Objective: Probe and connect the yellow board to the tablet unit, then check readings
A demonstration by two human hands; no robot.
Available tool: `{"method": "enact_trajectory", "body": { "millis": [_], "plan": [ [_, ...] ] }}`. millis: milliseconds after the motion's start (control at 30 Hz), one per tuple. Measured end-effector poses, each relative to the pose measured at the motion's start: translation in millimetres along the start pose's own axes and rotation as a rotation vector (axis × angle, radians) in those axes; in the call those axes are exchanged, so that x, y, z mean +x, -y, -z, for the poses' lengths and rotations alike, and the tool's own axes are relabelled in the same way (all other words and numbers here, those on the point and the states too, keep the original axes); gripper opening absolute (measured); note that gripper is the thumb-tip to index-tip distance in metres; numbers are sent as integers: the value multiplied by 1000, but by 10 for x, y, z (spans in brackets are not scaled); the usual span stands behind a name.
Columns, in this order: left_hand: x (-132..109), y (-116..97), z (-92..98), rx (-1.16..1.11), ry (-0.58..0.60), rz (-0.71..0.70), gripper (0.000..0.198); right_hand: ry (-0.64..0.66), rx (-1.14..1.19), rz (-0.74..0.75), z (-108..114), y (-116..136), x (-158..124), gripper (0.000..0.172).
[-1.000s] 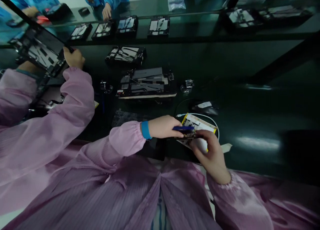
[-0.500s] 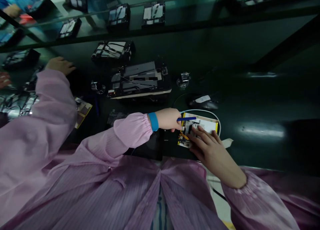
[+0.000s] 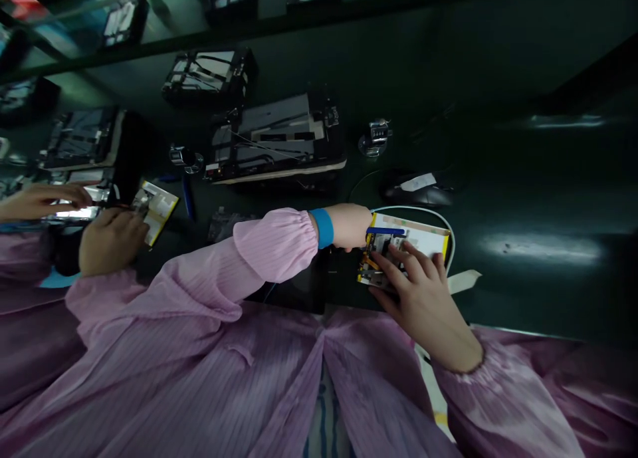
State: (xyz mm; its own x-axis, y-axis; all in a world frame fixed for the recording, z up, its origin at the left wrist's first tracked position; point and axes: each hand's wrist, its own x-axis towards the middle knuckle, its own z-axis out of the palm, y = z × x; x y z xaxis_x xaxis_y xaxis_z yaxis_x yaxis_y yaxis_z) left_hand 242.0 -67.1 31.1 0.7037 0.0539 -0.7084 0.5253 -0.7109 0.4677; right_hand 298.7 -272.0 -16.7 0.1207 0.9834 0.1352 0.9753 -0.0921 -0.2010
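My left hand [image 3: 351,226], with a blue band at its wrist, is closed on a slim blue stick-like tool [image 3: 389,231]; its fingertips are mostly hidden. The tool points right, across the upper left part of a flat electronic assembly [image 3: 423,235] with a white face, yellow edges and small dark and orange parts. Over the lower part of that assembly lies my right hand [image 3: 426,295], fingers spread and fingertips touching the parts. A pale strip [image 3: 464,282] lies beside the right hand's knuckles.
A black computer mouse [image 3: 416,189], a metal tally counter [image 3: 375,139] and a stack of dark panels [image 3: 279,139] stand behind. A white cable [image 3: 451,235] curves around the assembly. At left, a co-worker's hands [image 3: 113,238] are near another yellow-edged assembly [image 3: 158,209].
The view has shifted slightly. The co-worker's arm has drawn back from its forward reach, and two hands now show at left. My hands stay at the assembly, the blue tool still held.
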Motion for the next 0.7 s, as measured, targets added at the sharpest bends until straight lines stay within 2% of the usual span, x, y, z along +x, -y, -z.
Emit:
{"method": "enact_trajectory", "body": {
  "millis": [300,500,700],
  "plan": [
    [-16,-55,-1,32,18,47,17,7,31,3,-6,6,-6,42],
    [-28,-73,-7,114,-17,9,18,17,44,-21,-2,12,-4,42],
    [-37,-95,-9,117,16,27,21,-1,40,-10,9,18,3,40]
  ]
}}
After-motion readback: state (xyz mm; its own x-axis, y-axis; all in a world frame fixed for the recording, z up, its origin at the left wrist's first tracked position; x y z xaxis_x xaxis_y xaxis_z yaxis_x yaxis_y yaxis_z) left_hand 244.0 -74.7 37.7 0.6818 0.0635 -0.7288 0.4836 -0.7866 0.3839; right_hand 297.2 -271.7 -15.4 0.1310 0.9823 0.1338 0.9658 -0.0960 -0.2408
